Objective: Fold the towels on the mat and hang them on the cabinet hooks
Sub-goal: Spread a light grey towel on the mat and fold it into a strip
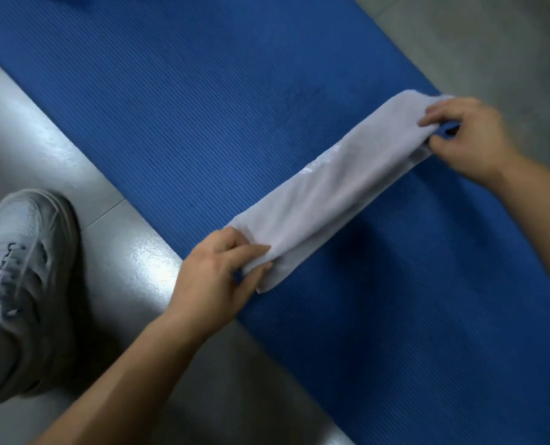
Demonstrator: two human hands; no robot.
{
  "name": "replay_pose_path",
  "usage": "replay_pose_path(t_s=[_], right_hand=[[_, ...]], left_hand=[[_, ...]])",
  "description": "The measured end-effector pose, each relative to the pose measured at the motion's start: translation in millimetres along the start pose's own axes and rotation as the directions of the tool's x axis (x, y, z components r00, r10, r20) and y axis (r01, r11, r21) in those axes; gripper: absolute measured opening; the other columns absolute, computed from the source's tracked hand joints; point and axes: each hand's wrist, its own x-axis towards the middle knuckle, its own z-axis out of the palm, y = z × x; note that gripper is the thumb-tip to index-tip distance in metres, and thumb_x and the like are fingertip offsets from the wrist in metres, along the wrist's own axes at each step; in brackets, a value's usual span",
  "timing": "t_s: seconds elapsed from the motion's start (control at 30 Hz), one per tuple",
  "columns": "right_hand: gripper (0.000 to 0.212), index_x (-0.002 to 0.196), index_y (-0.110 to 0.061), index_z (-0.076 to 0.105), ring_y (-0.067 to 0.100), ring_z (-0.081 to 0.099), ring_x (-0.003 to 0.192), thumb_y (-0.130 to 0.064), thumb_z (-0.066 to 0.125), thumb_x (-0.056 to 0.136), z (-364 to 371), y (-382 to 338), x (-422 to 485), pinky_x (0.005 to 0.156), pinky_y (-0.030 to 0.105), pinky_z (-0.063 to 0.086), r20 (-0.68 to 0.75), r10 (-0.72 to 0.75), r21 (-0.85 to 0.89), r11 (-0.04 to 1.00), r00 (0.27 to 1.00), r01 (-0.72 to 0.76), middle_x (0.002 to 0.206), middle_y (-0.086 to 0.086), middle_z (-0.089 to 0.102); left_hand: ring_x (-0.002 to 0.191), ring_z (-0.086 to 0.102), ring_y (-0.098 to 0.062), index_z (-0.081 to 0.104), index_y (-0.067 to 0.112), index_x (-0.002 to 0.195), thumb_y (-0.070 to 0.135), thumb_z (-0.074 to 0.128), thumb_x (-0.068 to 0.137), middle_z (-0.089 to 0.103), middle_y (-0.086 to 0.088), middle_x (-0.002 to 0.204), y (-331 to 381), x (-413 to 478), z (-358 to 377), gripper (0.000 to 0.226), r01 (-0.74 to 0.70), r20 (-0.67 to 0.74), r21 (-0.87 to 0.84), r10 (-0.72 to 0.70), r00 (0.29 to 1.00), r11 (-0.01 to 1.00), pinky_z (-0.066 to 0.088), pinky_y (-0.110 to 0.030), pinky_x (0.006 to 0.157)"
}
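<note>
Stretching diagonally over the blue mat (pixel 203 107), the white towel (pixel 328 191) is a long folded strip. The left hand (pixel 222 271) pinches its near end with thumb and curled fingers. The blurred right hand (pixel 466 139) pinches the far end. A shoe (pixel 26 271) is cut off at the left.

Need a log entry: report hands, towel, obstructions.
Left hand pinches towel at near end; right hand at far end. Long folded strip, stretched over mat. Shoe beside mat, apart from towel.
</note>
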Motion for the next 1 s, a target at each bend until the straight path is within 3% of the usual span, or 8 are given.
replay_pose_path(t_s=[0.17, 0.37, 0.47, 0.53, 0.6, 0.73, 0.83, 1.0], right_hand=[[0.03, 0.119, -0.011, 0.07, 0.021, 0.049, 0.135, -0.009, 0.066, 0.089, 23, 29, -33, 0.116, 0.039, 0.037, 0.108, 0.039, -0.091, 0.995, 0.993, -0.029, 0.141, 0.005, 0.058], [0.041, 0.13, -0.018, 0.065, 0.016, 0.036, 0.144, -0.01, 0.054, 0.091, 36, 20, -33, 0.116, 0.024, 0.024, 0.098, 0.161, 0.018, 0.986, 0.982, -0.164, 0.151, -0.004, 0.048], [0.036, 0.126, -0.024, 0.067, 0.023, 0.017, 0.152, -0.019, 0.05, 0.095, 38, 9, -35, 0.123, 0.037, 0.018, 0.05, 0.232, 0.038, 0.971, 0.971, -0.234, 0.153, -0.009, 0.045], [0.032, 0.124, -0.022, 0.068, 0.027, 0.01, 0.153, -0.025, 0.052, 0.096, 43, -5, -30, 0.123, 0.044, 0.018, -0.025, 0.215, 0.012, 0.977, 0.976, -0.215, 0.155, -0.008, 0.043], [0.031, 0.123, -0.02, 0.068, 0.027, 0.014, 0.152, -0.03, 0.057, 0.096, 50, -21, -19, 0.121, 0.045, 0.023, -0.043, 0.117, -0.028, 0.993, 0.992, -0.118, 0.154, -0.008, 0.043], [0.041, 0.132, -0.025, 0.063, 0.025, 0.025, 0.144, -0.033, 0.066, 0.092, 57, -38, 14, 0.117, 0.033, 0.022, 0.113, -0.011, -0.088, 0.996, 0.994, 0.021, 0.154, -0.005, 0.043], [0.052, 0.132, -0.025, 0.063, 0.02, 0.037, 0.137, -0.039, 0.075, 0.083, 52, -38, 35, 0.111, 0.028, 0.028, 0.261, -0.005, -0.069, 0.997, 0.965, 0.024, 0.142, -0.003, 0.055], [0.021, 0.1, -0.026, 0.068, 0.012, 0.048, 0.101, -0.038, 0.075, 0.083, 43, -38, 49, 0.087, 0.031, 0.037, 0.253, 0.021, -0.11, 0.994, 0.967, 0.007, 0.108, -0.005, 0.051]], left_hand=[[0.076, 0.057, -0.023, 0.077, 0.021, 0.099, 0.039, 0.066, 0.09, 0.055, 0.003, 0.087, 8, -11, 33, 0.023, -0.036, 0.102, 0.193, 0.017, 0.995, 0.981, 0.05, -0.038, 0.066], [0.082, 0.059, -0.021, 0.074, 0.027, 0.097, 0.053, 0.053, 0.092, 0.057, 0.007, 0.087, 13, -14, 35, 0.034, -0.027, 0.179, 0.287, -0.026, 0.984, 0.958, 0.042, -0.037, 0.073], [0.081, 0.06, -0.021, 0.072, 0.024, 0.087, 0.047, 0.052, 0.094, 0.06, 0.006, 0.086, 27, -1, 29, 0.031, -0.051, 0.097, 0.275, 0.025, 0.995, 0.96, 0.037, -0.037, 0.08], [0.091, 0.057, -0.025, 0.07, 0.02, 0.099, 0.038, 0.057, 0.091, 0.061, -0.001, 0.103, 27, 19, 27, 0.024, -0.014, 0.005, 0.293, 0.014, 1.0, 0.956, 0.038, -0.042, 0.089], [0.1, 0.055, -0.029, 0.065, 0.018, 0.112, 0.037, 0.056, 0.09, 0.059, -0.005, 0.113, 23, 39, 26, 0.031, 0.12, 0.016, 0.29, -0.13, 0.991, 0.949, 0.041, -0.044, 0.092], [0.104, 0.056, -0.029, 0.064, 0.021, 0.117, 0.041, 0.054, 0.094, 0.06, -0.004, 0.108, 11, 47, 18, 0.032, 0.399, 0.102, 0.239, -0.431, 0.896, 0.885, 0.049, -0.044, 0.089], [0.096, 0.062, -0.02, 0.067, 0.027, 0.104, 0.049, 0.062, 0.089, 0.064, 0.004, 0.097, 0, 40, 8, 0.027, 0.58, 0.179, 0.146, -0.598, 0.781, 0.802, 0.054, -0.04, 0.081], [0.073, 0.066, -0.018, 0.065, 0.019, 0.082, 0.058, 0.079, 0.077, 0.069, 0.002, 0.075, -5, 33, -1, 0.042, 0.788, 0.286, -0.115, -0.74, 0.609, 0.604, 0.055, -0.04, 0.066]])
